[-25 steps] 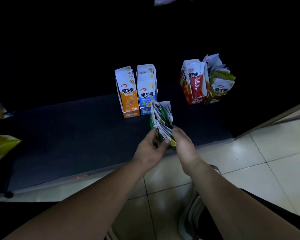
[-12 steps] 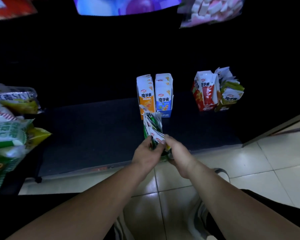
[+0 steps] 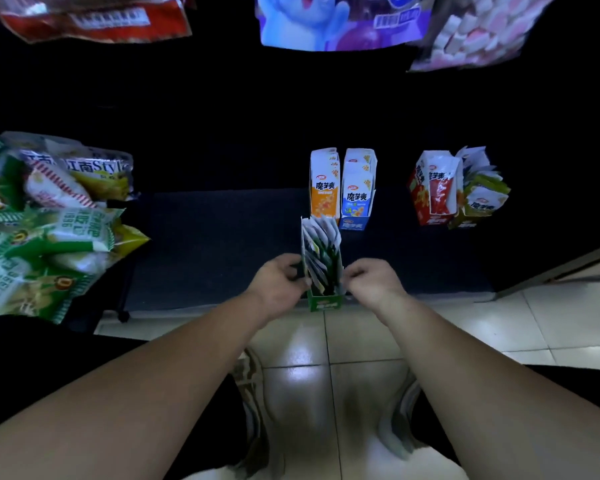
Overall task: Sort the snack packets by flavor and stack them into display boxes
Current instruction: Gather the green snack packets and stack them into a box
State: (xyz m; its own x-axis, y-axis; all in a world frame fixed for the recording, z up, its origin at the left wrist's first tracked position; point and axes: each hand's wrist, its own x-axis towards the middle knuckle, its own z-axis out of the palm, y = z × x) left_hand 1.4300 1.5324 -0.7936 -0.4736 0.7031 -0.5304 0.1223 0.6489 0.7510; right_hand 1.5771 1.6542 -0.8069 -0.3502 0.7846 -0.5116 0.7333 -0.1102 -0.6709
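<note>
A green display box [image 3: 323, 301] full of upright green-and-white snack packets [image 3: 319, 247] stands at the front edge of the dark shelf. My left hand [image 3: 279, 284] grips its left side with curled fingers. My right hand [image 3: 371, 280] sits at its right side, fingers curled against the box edge. Behind it stand an orange box [image 3: 324, 192] and a blue box [image 3: 357, 199] side by side. Farther right are a red box [image 3: 433, 192] and a yellow-green box [image 3: 478, 199], both stuffed with packets.
Large snack bags [image 3: 45, 220] pile up on the left shelf. More bags [image 3: 329, 19] hang overhead. A tiled floor [image 3: 326, 341] lies below the shelf edge, with my shoes [image 3: 253, 375] on it. A shelf frame [image 3: 568, 268] angles in at the right.
The green box has come down onto the shelf's front edge and stands upright. My hands have parted to its two sides. The view has tilted up, showing more bags.
</note>
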